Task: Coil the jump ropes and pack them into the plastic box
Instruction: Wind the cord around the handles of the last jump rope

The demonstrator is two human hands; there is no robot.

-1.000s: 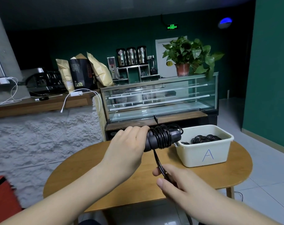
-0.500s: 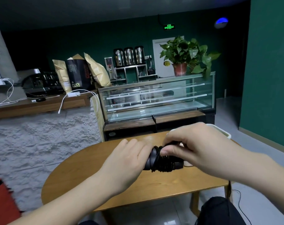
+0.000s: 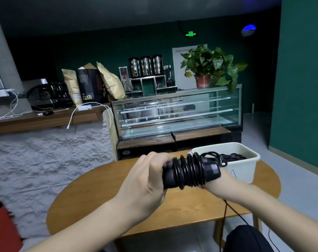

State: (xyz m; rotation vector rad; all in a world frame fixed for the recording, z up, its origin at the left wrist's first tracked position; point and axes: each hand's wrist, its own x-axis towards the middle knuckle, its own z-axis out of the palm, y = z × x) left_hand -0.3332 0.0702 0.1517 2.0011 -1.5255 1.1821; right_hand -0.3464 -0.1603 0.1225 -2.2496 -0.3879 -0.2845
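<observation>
Glass display case [image 3: 176,113] behind round wooden surface [image 3: 103,193] | white plastic box [image 3: 245,168] w/ coiled ropes at R | black jump rope handles [image 3: 189,171], cord-wrapped, lie roughly horizontal above surface, ends pointing L-R | left hand [image 3: 147,180] fingers grip L end | right hand [image 3: 216,180] mostly hidden behind bundle, fingers' state unclear.

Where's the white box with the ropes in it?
In the head view, the white plastic box sits on the right side of the round wooden table, just behind the hands wrapping the jump rope, in front of the glass display case.
</observation>
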